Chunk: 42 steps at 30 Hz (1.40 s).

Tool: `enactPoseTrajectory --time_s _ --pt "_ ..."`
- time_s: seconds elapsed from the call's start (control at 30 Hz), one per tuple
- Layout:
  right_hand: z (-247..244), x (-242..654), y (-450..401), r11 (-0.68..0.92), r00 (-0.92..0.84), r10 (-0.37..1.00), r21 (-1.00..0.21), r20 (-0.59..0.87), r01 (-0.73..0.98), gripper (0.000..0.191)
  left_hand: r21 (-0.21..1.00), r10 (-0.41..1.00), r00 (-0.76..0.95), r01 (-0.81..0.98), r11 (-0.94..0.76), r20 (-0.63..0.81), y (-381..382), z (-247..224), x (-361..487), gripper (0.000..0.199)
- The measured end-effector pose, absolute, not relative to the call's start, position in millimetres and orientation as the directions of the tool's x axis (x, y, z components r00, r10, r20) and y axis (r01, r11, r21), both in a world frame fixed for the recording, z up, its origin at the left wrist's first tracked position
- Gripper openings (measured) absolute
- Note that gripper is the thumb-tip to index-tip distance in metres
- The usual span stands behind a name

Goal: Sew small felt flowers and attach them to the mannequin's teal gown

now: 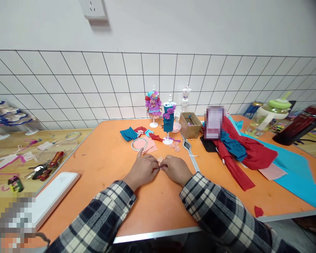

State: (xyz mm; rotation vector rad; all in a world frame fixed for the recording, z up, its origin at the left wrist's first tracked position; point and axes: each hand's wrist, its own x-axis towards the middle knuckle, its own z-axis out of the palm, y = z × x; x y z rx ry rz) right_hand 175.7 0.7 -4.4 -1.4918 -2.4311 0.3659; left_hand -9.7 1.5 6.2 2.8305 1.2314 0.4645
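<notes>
My left hand (145, 169) and my right hand (175, 169) rest close together above the orange table (152, 207), fingertips pinched toward each other. Between them shows a small pale pink piece (160, 160), apparently of cloth; the fingers hide much of it. Just beyond my left hand lie a roll of tape (133, 144) and pink fabric (151, 146). Beyond my right hand are small pink cut-outs (175, 146). Behind them stands a mini dress form (169, 123) in a teal dress with purple flowers. Another form (154, 105) wears a purple ruffled dress.
A bare white form (186, 94) stands behind a cardboard box (190, 127). A pink bowl (176, 128), teal scraps (129, 134), a phone (214, 122), red cloth (258, 149), and a drink bottle (268, 117) are around. A white power bank (58, 196) lies left.
</notes>
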Motion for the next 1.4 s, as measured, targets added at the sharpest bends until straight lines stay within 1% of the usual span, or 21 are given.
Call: enactPoseTrajectory --time_s 0.1,0.2,0.43,0.53,0.67,0.73,0.93,1.1,1.27,1.4 --pt "-3.9 175.8 1.5 0.449 -0.449 0.890 -0.325 0.081 0.832 0.022 0.131 0.719 0.643 0.715 -0.687 0.265 1.8 6.1 -9.3 0.018" --pt "-3.2 174.5 1.9 0.428 -0.431 0.900 -0.319 0.067 0.846 0.021 0.127 0.728 0.634 0.725 -0.677 0.259 1.4 6.6 -7.4 0.017" --pt "0.3 170.5 -0.2 0.383 -0.391 0.920 -0.284 0.030 0.879 0.022 0.147 0.781 0.568 0.776 -0.614 0.261 -2.9 5.8 -0.8 0.014" --pt "0.0 170.4 -0.4 0.377 -0.384 0.922 -0.296 0.037 0.878 0.021 0.136 0.780 0.569 0.778 -0.614 0.261 -3.7 5.0 -0.1 0.017" --pt "-1.1 170.6 -0.7 0.371 -0.379 0.924 -0.344 0.044 0.863 0.015 0.143 0.777 0.577 0.772 -0.620 0.251 -2.6 5.1 -0.7 0.018" --pt "-1.1 170.8 -0.6 0.372 -0.378 0.924 -0.361 0.057 0.855 0.016 0.148 0.775 0.577 0.769 -0.621 0.257 -1.8 5.1 -1.0 0.018" --pt "-0.2 172.5 0.9 0.361 -0.379 0.925 -0.352 0.019 0.864 0.017 0.171 0.784 0.571 0.770 -0.614 0.244 -0.7 2.9 -0.6 0.021" --pt "-0.9 173.0 1.4 0.365 -0.379 0.925 -0.364 0.036 0.857 0.017 0.198 0.829 0.510 0.810 -0.553 0.230 0.2 1.6 1.1 0.020" --pt "-0.2 171.1 0.5 0.343 -0.364 0.931 -0.366 0.014 0.865 0.016 0.172 0.823 0.530 0.808 -0.563 0.206 0.8 1.2 2.1 0.021" --pt "1.4 170.6 -0.9 0.349 -0.365 0.931 -0.356 0.023 0.867 0.015 0.161 0.807 0.541 0.797 -0.582 0.237 1.3 -0.8 1.2 0.022"
